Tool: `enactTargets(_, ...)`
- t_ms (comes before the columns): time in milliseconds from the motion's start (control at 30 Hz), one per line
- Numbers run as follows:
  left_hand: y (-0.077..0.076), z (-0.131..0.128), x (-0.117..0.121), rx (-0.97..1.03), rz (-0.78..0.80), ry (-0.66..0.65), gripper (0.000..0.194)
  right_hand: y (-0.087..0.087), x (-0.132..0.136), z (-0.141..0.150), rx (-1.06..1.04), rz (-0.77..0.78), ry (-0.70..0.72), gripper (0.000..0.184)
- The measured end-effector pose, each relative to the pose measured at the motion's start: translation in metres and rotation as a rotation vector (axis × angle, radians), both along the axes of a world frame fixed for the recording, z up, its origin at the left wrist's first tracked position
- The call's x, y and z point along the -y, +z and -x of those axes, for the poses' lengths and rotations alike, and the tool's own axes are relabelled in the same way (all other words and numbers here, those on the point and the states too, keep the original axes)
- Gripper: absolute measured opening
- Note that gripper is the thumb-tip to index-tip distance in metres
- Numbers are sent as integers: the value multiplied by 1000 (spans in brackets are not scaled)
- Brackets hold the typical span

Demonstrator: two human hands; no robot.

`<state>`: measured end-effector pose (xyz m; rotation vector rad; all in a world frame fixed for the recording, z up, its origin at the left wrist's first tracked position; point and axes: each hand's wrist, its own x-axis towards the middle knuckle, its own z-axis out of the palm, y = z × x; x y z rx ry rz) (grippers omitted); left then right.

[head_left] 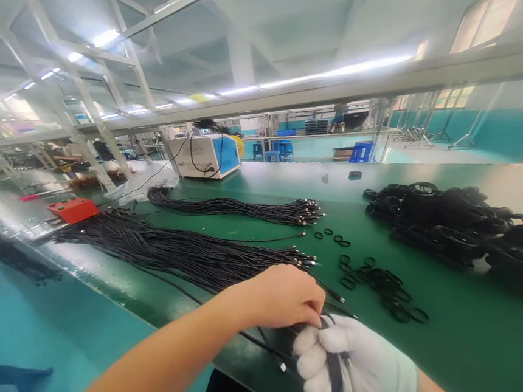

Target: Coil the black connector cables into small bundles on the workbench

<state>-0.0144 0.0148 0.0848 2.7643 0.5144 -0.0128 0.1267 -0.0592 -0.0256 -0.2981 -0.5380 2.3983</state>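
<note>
My right hand (pixel 358 358), in a white glove, is wrapped round a coiled black cable (pixel 334 372). My left hand (pixel 289 297) is bare and comes in from the left, its fingers pinched on the cable at the top of the coil. What lies under the left fingertips is mostly hidden. Just behind my hands a thick bundle of black cables (pixel 169 247) lies along the green tabletop, metal plugs towards the right. To the right are loose black bands (pixel 388 288), small rings in a loose heap.
A second cable bundle (pixel 235 207) lies farther back. Many coiled black cables (pixel 450 216) are piled at the right. A red control box (pixel 73 209) sits at the left edge, and a white and blue machine (pixel 205 157) stands at the back. A shelf beam (pixel 280 97) spans above.
</note>
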Motion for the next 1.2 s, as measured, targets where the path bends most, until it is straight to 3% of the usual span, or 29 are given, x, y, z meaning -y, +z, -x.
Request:
enactTargets(100, -5, 4, -2, 97, 390, 180, 6, 2, 3, -2, -27, -10, -21, 34)
enactTargets(200, -19, 8, 7, 253, 600, 358, 7, 1, 2, -1, -15, -71, -64, 34)
enactTargets(400, -45, 12, 32, 579, 566, 547, 11, 6, -2, 4, 70, -252, -187, 32)
enactTargets(600, -57, 19, 37, 612, 784, 501, 19, 13, -3, 1, 126, -335, -135, 28)
enactTargets(767, -59, 20, 43, 609, 668, 443, 20, 14, -4, -7, 262, -435, -70, 18)
enactTargets(967, -68, 14, 56, 720, 479, 507, 16, 29, -3, -11, 349, -589, -43, 19)
enactTargets(1200, -77, 12, 57, 756, 522, 476, 21, 36, -2, -14, 590, -647, 60, 33)
